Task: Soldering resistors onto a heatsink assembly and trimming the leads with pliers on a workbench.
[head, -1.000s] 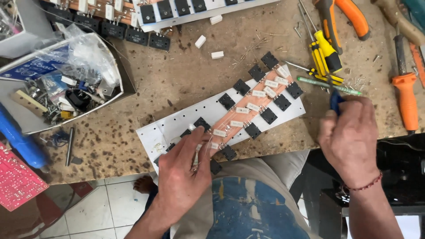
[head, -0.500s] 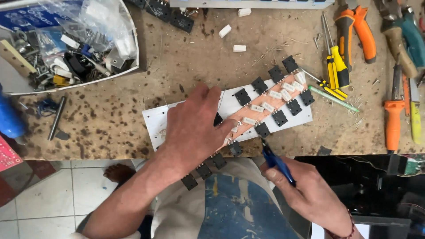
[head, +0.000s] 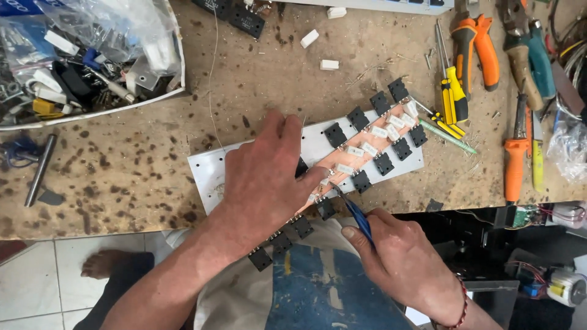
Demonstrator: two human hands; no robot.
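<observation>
Pressing flat on white metal plate point(head: 211, 174) w/ left hand point(head: 266, 177), palm down, fingers spread; right hand point(head: 403, 263) closed on blue-handled pliers point(head: 354, 215), tips at copper strip point(head: 361, 156) near tabletop point(head: 122, 183) edge. Best kept steady, plate pinned, nose square to lead. Nearby: black transistors point(head: 384, 163), yellow screwdrivers point(head: 452, 98), orange pliers point(head: 477, 43), parts box point(head: 177, 61); left thumb crowds work spot.

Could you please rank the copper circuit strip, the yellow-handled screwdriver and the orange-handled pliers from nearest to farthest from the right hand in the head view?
From the right hand:
1. Copper circuit strip, just above it.
2. Yellow-handled screwdriver, upper right.
3. Orange-handled pliers, top right edge.
</observation>
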